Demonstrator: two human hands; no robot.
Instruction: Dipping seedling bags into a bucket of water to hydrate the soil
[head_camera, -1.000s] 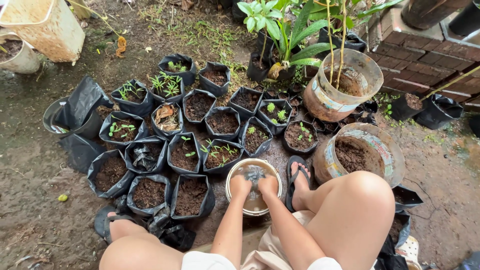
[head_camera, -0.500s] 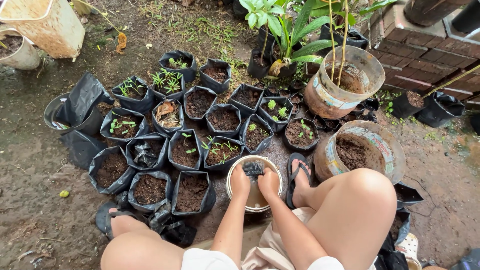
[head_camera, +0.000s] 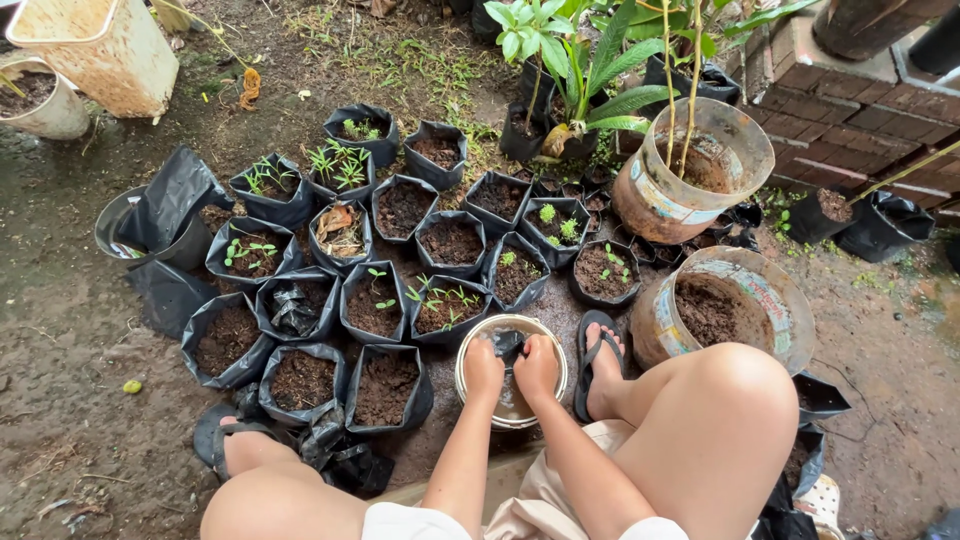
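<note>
Both my hands reach into a small round pail of muddy water that stands on the ground between my knees. My left hand and my right hand sit side by side and together grip a crumpled black plastic grow bag, held at the far rim of the pail. Just left of the pail stands a soil-filled black bag.
Several black grow bags of soil, some with green seedlings, crowd the ground ahead. A big plastic bucket of soil stands by my right foot, another with tall stems behind it. Brick steps rise at right.
The black bag has come up out of the water and gathered between my hands near the pail's far rim. My hands shifted slightly forward.
</note>
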